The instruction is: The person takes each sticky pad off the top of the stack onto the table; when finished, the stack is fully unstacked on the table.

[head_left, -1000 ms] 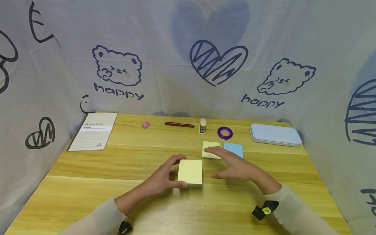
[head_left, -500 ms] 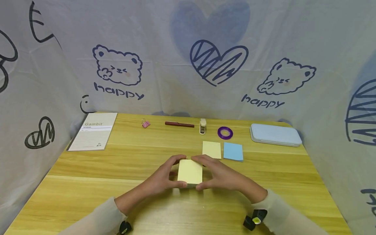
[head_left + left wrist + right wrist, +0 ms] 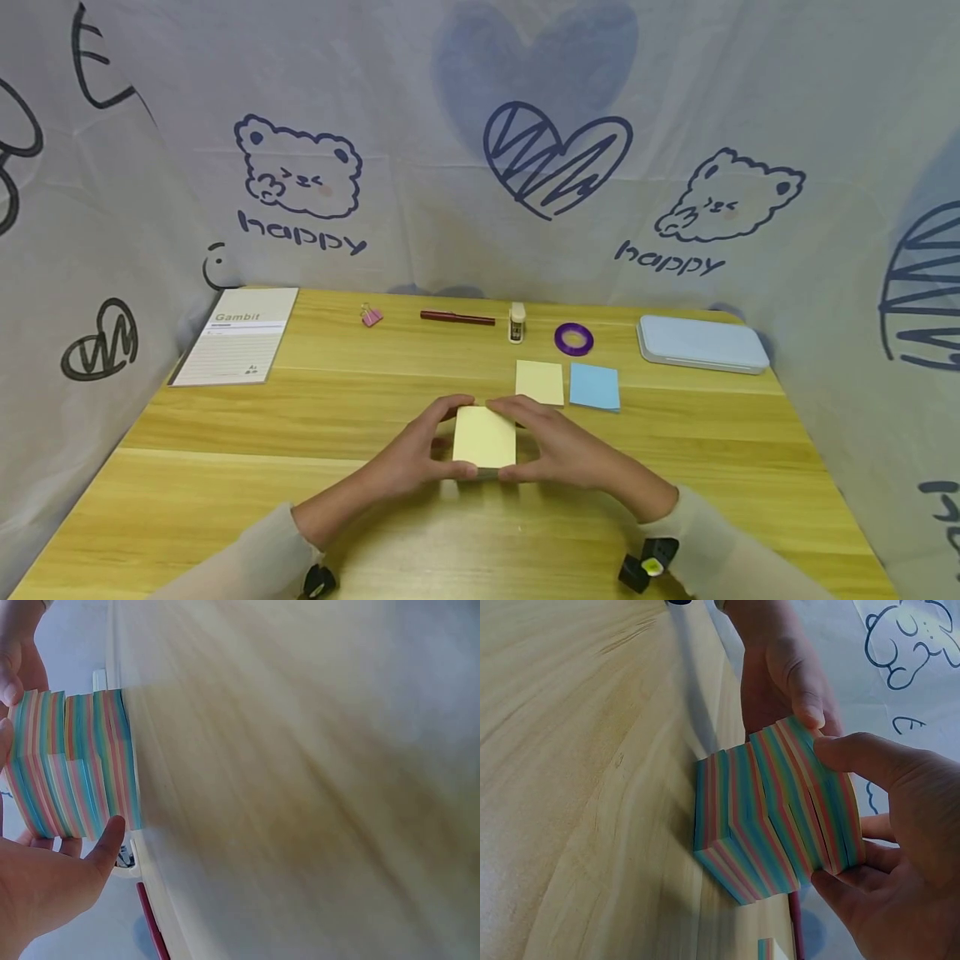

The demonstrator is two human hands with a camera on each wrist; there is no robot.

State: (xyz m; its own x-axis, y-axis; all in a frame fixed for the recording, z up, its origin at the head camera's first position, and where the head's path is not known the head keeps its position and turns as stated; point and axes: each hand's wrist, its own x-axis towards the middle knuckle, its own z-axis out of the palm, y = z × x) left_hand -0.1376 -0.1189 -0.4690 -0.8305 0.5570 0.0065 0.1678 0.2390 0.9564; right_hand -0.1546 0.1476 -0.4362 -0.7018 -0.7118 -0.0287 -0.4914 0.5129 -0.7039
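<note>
A tall stack of sticky note pads stands on the table in front of me, its top sheet pale yellow. Its sides show pink, orange, yellow and blue-green layers in both wrist views, and some pads sit slightly out of line. My left hand grips the stack from the left, thumb at the near corner and fingers round the far side. From the right, my right hand holds it the same way, with thumb and fingers high on the stack in the right wrist view.
Behind the stack lie a pale yellow pad and a blue pad. Farther back are a pink binder clip, a dark red pen, a small white bottle, purple tape, a light blue case and a notebook.
My right hand has come left and nearer from over the loose pads to the stack's right side and taken hold. My left hand has stayed on the stack.
</note>
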